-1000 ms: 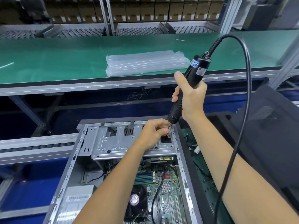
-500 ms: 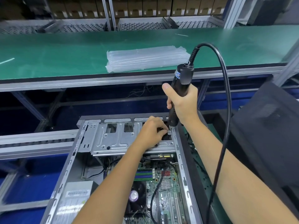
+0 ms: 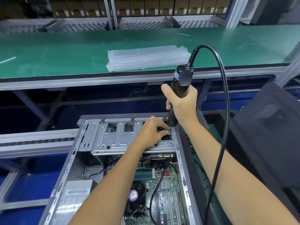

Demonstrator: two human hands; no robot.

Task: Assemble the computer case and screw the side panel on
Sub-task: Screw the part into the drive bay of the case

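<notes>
Green desk [image 3: 65, 51] behind computer case [image 3: 90, 159]; our right grip [image 3: 181, 104] wraps the screwdriver [image 3: 178, 93], left grip [image 3: 152, 132] pinches a screw [image 3: 169, 131] at its tip.

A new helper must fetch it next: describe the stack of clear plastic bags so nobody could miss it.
Look at the long green workbench running across the scene behind the open computer case. Near its front edge lies the stack of clear plastic bags, flat and neatly piled. It is the only bulky item on that green surface, glossy and see-through.
</notes>
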